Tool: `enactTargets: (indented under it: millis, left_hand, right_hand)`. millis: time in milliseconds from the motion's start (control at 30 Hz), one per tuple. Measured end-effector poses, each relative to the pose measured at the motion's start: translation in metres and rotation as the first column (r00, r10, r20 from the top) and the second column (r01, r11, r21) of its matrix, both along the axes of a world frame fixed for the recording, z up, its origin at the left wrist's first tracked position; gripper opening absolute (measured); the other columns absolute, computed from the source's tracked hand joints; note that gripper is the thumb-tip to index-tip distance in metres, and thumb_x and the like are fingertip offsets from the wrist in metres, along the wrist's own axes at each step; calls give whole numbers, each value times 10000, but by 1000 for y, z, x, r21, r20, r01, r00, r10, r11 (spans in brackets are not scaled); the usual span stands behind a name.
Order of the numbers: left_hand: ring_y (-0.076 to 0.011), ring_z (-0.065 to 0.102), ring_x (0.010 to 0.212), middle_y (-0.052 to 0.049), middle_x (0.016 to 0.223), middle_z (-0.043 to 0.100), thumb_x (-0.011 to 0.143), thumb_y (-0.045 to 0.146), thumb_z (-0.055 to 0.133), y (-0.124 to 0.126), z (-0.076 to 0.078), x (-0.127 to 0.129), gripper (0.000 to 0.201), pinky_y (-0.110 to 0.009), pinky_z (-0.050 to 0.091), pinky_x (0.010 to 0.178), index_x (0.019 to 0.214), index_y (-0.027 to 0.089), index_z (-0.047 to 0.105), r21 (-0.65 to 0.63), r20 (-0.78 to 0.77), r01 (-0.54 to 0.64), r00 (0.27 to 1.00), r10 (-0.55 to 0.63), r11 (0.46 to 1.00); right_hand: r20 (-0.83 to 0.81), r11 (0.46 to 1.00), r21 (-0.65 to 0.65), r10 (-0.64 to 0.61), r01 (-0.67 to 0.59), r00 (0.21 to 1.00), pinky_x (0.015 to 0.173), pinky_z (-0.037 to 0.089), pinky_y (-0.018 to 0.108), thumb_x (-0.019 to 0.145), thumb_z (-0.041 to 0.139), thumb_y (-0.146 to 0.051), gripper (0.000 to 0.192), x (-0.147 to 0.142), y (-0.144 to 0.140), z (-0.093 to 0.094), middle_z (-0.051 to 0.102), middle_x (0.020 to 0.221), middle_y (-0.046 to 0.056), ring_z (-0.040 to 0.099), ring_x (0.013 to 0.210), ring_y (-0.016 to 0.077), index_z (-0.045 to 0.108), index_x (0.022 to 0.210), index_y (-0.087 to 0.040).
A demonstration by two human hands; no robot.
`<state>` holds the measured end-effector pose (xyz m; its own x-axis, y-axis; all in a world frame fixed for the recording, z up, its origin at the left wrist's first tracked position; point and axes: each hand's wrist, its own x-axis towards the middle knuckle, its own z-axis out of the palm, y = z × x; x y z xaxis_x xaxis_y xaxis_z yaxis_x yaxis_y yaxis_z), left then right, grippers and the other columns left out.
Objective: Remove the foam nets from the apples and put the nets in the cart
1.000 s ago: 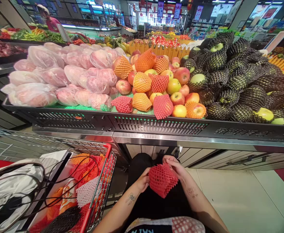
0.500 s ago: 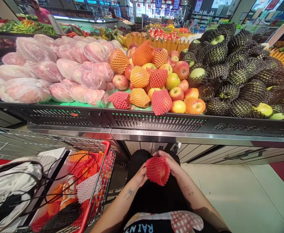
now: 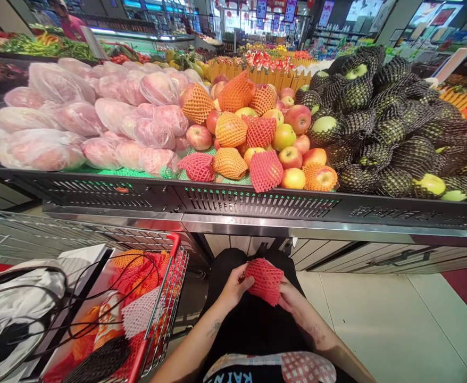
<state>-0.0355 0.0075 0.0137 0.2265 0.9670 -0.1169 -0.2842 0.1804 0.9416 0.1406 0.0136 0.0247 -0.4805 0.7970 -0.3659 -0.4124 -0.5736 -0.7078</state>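
A red foam fruit net point(image 3: 266, 282) is held over my lap between both hands. My left hand point(image 3: 236, 284) is closed on its left side, the thumb pressed on the mesh. From the right, my right hand point(image 3: 290, 293) grips the other edge, its fingers partly hidden behind the net. Whether a fruit sits inside, I cannot tell. Ahead, loose apples point(image 3: 290, 158) lie in the black display tray point(image 3: 257, 198), some wrapped in orange nets point(image 3: 231, 129) and red nets point(image 3: 266, 170).
On the left stands a shopping cart point(image 3: 173, 239) with a box of foam nets point(image 3: 138, 276), dark cables and a white bag point(image 3: 10, 298). Bagged fruit point(image 3: 42, 149) fills the tray's left part; black-netted fruit point(image 3: 389, 127) is piled right. A person point(image 3: 71, 24) is at the far left.
The red net has turned and tilted in my hands, its scalloped edge no longer facing me. My left thumb now lies over it, and my right hand has moved lower along its side.
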Motion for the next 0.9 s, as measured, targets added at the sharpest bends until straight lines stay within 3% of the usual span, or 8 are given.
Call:
enactTargets:
  millis: [100, 200, 300, 467, 600, 733, 900]
  left_hand:
    - [-225, 574, 888, -75, 961, 658, 765, 621, 689, -1, 8, -3, 582, -296, 428, 747, 1141, 176, 683, 85, -164, -42, 985, 56, 996]
    - [-200, 526, 929, -69, 1044, 575, 830, 505, 675, 1, 15, -6, 434, -271, 402, 731, 1142, 206, 649, 177, -273, -109, 949, 155, 978]
    - [-178, 499, 889, -53, 1001, 529, 839, 506, 658, 5, 18, -5, 344, -260, 379, 718, 974, 191, 636, 166, -245, -126, 955, 164, 978]
    - [-130, 392, 710, -6, 832, 452, 708, 638, 720, 16, 17, -1, 509, -249, 298, 621, 664, 175, 514, 125, -235, -127, 960, 154, 984]
    - [-123, 392, 641, 36, 666, 432, 690, 698, 699, 22, 10, -2, 554, -251, 318, 620, 636, 192, 479, 19, -148, -219, 964, 219, 976]
    - [-100, 407, 558, 55, 595, 492, 688, 685, 715, 28, -3, -5, 534, -237, 325, 586, 671, 187, 522, -178, 10, -288, 956, 295, 941]
    - [-96, 473, 560, 57, 599, 546, 715, 591, 758, 25, -10, -2, 474, -228, 368, 602, 683, 183, 517, -278, 153, -308, 921, 358, 910]
  right_hand:
    - [11, 994, -23, -106, 106, 994, 940, 534, 431, 593, 787, -150, 675, -2, -2, -5, 729, 1206, 51, 691, 1031, 254, 639, 1235, -296]
    - [25, 988, 25, -155, 154, 988, 1008, 501, 448, 607, 818, -198, 646, -5, 0, 2, 721, 1216, 58, 664, 1116, 272, 640, 1221, -292]
    - [96, 982, 121, -160, 148, 982, 1031, 484, 452, 621, 846, -241, 610, -10, 2, 11, 722, 1195, 62, 658, 1127, 269, 640, 1194, -285]
    - [247, 934, 332, -221, 132, 943, 1002, 485, 464, 574, 870, -218, 677, -16, 3, 7, 708, 1178, 75, 668, 1057, 279, 619, 1202, -270]
    - [224, 935, 324, -226, 146, 948, 1057, 437, 472, 503, 855, -164, 744, -13, 3, -3, 693, 1226, 66, 630, 1150, 310, 630, 1202, -282]
    - [154, 940, 334, -132, 74, 979, 1105, 382, 492, 436, 892, -237, 820, -11, 1, -18, 690, 1249, 80, 597, 1211, 344, 629, 1213, -271]
    - [-21, 986, 161, -29, 32, 999, 1069, 422, 487, 296, 946, -251, 997, -19, -5, -30, 678, 1278, 74, 611, 1202, 351, 605, 1231, -303]
